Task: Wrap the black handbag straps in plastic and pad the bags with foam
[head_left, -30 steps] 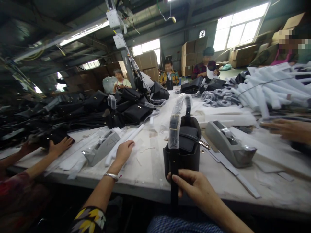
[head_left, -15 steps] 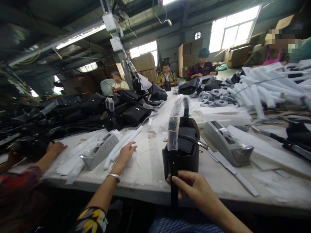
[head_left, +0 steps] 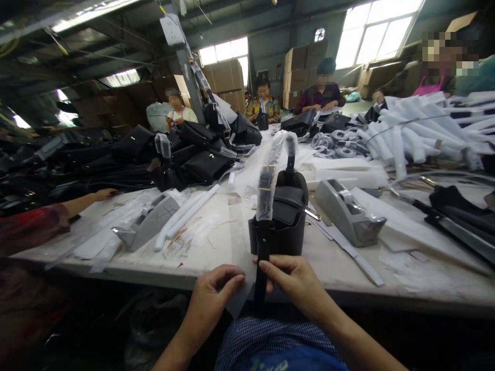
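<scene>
Two hands meet at the lower middle of the frame, at the near edge of the worktop [head_left: 228, 252]. The right hand [head_left: 299, 281] has its fingers closed round a black strap [head_left: 262, 250], thumb on top. The strap's lower end drops below the worktop edge and out of sight. The left hand [head_left: 214, 293] pinches a pale sheet [head_left: 240, 303] just beside the strap, and its fingers are tucked under and mostly hidden.

The strap runs up to a black handbag [head_left: 284, 232] standing upright at centre frame, its upper length sleeved in clear plastic wrap [head_left: 266, 190]. One grey tape dispenser [head_left: 346, 214] sits right of the bag, a second dispenser [head_left: 147, 222] to its left. A co-worker's hand [head_left: 103, 194] rests at far left. The pile of black bags [head_left: 135, 159] at upper left is too dark to separate, and the white foam rolls [head_left: 402, 129] at upper right are cut off by the frame.
</scene>
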Tool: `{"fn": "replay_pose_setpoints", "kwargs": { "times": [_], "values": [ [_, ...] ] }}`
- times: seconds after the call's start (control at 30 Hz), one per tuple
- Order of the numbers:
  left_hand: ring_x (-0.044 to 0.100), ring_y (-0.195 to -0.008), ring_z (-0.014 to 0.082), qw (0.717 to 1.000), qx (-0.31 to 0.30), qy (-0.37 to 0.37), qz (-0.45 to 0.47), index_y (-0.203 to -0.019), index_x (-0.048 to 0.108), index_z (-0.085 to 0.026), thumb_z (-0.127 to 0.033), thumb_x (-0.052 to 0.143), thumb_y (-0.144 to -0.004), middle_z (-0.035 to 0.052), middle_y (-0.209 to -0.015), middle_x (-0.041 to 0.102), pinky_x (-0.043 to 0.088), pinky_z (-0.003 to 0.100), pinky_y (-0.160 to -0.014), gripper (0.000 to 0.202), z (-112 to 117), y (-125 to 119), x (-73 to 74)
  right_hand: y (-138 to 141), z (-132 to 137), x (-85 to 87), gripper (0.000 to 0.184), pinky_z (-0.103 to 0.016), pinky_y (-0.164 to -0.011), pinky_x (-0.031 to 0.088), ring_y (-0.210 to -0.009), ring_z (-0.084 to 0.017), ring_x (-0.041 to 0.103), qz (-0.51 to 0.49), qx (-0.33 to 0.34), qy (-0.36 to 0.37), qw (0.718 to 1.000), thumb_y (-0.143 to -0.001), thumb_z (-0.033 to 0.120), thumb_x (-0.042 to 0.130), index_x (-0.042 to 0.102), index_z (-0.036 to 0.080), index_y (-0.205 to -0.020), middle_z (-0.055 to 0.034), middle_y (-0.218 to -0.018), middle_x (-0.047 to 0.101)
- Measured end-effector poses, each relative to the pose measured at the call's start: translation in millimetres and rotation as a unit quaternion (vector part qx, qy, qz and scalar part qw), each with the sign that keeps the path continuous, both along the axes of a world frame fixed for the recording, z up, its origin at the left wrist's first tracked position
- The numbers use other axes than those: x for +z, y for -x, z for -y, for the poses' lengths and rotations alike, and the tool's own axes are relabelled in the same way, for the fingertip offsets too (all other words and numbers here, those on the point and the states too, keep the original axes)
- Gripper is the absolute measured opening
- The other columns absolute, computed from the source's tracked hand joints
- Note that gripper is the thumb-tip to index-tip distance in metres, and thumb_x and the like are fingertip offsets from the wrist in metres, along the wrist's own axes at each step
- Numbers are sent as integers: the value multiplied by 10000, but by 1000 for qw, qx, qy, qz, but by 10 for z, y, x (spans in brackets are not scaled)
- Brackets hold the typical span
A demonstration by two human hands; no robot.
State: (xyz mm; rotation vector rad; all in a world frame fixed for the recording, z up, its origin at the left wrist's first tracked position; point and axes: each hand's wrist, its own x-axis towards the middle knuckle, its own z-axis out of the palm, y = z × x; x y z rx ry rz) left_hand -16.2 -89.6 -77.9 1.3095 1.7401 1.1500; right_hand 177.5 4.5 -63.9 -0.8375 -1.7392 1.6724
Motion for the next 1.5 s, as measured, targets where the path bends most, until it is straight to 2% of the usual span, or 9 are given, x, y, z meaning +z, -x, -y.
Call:
{"fn": "replay_pose_setpoints", "kwargs": {
  "times": [0.13, 0.33, 0.47, 0.6, 0.73, 0.9, 1.1, 1.33, 1.5],
  "values": [
    [694, -850, 198, 996, 5, -16, 87, -970, 750, -207, -440, 695, -838, 44, -934, 768, 524, 259, -753, 273, -84, -163, 13, 4, -16, -21, 445, -228, -612, 380, -603, -108, 514, 14, -7, -20, 1000, -923, 476, 607, 637, 154, -617, 17, -570, 608],
    [680, -779, 162, 983, 27, -36, 177, -830, 725, -181, -373, 801, -737, 19, -804, 746, 508, 231, -733, 226, -171, -214, -31, -54, -68, 57, 443, -226, -624, 386, -614, -103, 530, 27, 26, -52, 998, -936, 450, 595, 653, 150, -615, 11, -593, 616],
    [640, -687, 125, 981, 53, -20, 186, -801, 679, -173, -325, 844, -676, -11, -719, 703, 477, 208, -670, 257, -21, -87, -159, -112, -80, 105, 429, -228, -586, 371, -563, -90, 486, 56, 28, -61, 996, -931, 453, 603, 690, 148, -643, 13, -577, 607],
    [662, -744, 148, 977, 74, 5, 199, -832, 676, -167, -305, 845, -665, 13, -776, 725, 489, 234, -723, 274, 199, -7, -273, -90, -32, 64, 404, -232, -560, 373, -589, -106, 507, 35, -8, -15, 999, -898, 513, 635, 759, 151, -770, -6, -613, 629],
    [667, -758, 162, 973, 88, 29, 212, -824, 683, -164, -285, 845, -666, 28, -791, 732, 492, 250, -735, 256, 377, -34, -392, -13, 27, 1, 400, -250, -589, 420, -612, -125, 529, -2, -64, 14, 998, -882, 515, 661, 795, 150, -981, -24, -634, 643],
    [669, -739, 169, 966, 95, 53, 236, -822, 688, -160, -285, 847, -661, 37, -778, 734, 501, 260, -718, 259, 519, -105, -509, 82, 54, -41, 397, -266, -586, 461, -602, -132, 542, -38, -98, 16, 994, -880, 490, 673, 782, 154, -1060, -37, -669, 669],
    [672, -747, 168, 960, 86, 62, 260, -824, 699, -162, -284, 844, -660, 42, -792, 740, 508, 259, -729, 251, 576, -152, -486, 139, 50, -38, 399, -250, -566, 462, -591, -123, 548, -23, -104, -10, 994, -881, 488, 670, 780, 155, -1073, -27, -660, 667],
    [680, -753, 170, 955, 82, 61, 277, -828, 719, -155, -313, 855, -663, 55, -799, 750, 507, 253, -728, 265, 521, -198, -464, 151, 62, -11, 399, -247, -580, 473, -591, -126, 574, -9, -97, -28, 995, -890, 490, 653, 784, 152, -1056, -20, -646, 663],
    [720, -828, 235, 944, 88, 59, 312, -931, 742, -151, -402, 841, -676, 104, -882, 774, 530, 294, -733, 371, 432, -270, -461, 156, 58, 33, 397, -242, -585, 477, -584, -132, 591, 0, -81, -35, 996, -901, 502, 632, 783, 156, -1024, -7, -615, 654]
  ]
}}
